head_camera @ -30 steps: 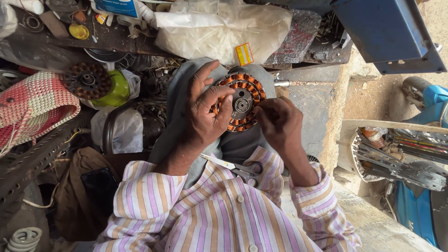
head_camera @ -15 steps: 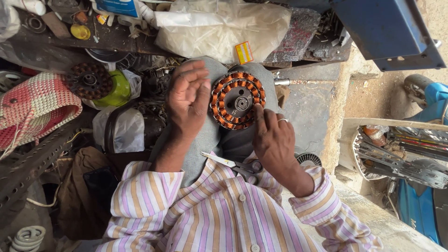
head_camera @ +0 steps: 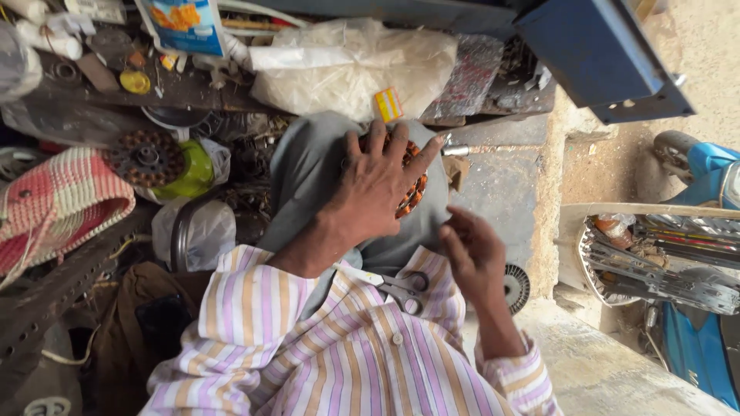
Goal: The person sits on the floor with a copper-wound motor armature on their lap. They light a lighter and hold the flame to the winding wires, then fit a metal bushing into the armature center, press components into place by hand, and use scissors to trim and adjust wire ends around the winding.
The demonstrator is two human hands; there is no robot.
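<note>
The left hand lies flat, fingers spread and released, over the copper-wound stator on the grey-clad knee — steadying it there. The right hand hovers beside, loosely curled, empty; scissors rest in the lap.

- Our left hand lies spread over the copper-wound coil ring, so we see only a strip of its orange windings at the right edge.
- The scissors on our lap show the handles; their blades are partly tucked under our left forearm.
- Our right hand is slightly blurred, and we cannot tell whether its fingertips pinch anything.
- The black ribbed disc sits half hidden behind our right wrist.
- The blue scooter is cut off by the right edge.
</note>
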